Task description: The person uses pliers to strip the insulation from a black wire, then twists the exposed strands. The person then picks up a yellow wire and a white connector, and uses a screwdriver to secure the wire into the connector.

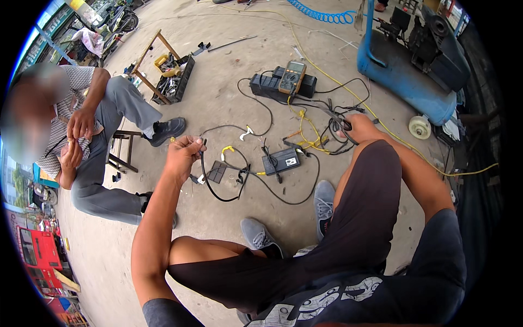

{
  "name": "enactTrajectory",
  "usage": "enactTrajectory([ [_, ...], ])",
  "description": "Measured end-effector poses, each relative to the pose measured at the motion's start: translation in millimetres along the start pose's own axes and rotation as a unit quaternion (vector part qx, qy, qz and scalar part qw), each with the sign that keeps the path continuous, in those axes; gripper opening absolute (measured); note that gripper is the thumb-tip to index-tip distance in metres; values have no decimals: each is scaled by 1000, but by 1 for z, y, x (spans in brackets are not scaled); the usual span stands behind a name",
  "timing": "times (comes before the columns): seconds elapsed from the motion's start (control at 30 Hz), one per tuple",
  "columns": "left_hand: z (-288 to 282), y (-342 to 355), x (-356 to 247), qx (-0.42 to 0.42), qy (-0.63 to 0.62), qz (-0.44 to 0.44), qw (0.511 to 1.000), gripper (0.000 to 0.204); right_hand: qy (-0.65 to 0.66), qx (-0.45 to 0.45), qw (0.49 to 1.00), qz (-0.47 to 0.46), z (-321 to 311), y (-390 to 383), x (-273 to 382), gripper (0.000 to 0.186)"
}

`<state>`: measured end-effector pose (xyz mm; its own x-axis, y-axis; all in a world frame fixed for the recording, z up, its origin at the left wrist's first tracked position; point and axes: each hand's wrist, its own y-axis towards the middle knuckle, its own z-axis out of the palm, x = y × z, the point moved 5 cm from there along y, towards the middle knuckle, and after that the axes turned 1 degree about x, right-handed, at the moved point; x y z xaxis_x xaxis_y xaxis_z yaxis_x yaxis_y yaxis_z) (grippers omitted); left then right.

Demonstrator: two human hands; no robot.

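Observation:
My left hand [184,155] pinches a thin black cable [210,188], its lower part looping down toward the concrete floor. Beyond my right knee, my right hand [360,128] is closed on a slim dark tool [340,121] whose kind I cannot make out, beside tangled black wires. Between the hands lies a black charger brick [280,162] with a pale label and its cord. Yellow wires [308,137] with clips run behind it. A multimeter [292,76] with an orange rim leans on a black battery pack [265,87].
A seated person [87,131] is at the left, hands together. Near them stand a tool tray [177,82] and a wooden frame [155,49]. A blue compressor tank [403,82] stands at the far right. A yellow hose [403,133] crosses the floor past my right arm.

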<state>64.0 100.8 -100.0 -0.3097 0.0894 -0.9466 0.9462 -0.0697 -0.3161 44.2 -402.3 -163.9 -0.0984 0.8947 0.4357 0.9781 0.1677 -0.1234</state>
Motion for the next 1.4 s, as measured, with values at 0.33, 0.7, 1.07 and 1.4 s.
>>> enactTrajectory([
  [0.33, -82, -32, 171, -153, 45, -185, 970, 10, 117, 267, 898, 328, 165, -160, -109, 32],
  [0.7, -155, -68, 287, -237, 267, -296, 886, 61, -38, 279, 938, 203, 185, -113, -110, 27],
  [1.07, -147, 36, 268, -106, 528, -132, 832, 54, 51, -88, 995, 5, 165, 60, -87, 16],
  [1.4, -10, 171, 211, 44, 282, -86, 955, 26, 215, 43, 910, 352, 204, 62, -101, 27],
])
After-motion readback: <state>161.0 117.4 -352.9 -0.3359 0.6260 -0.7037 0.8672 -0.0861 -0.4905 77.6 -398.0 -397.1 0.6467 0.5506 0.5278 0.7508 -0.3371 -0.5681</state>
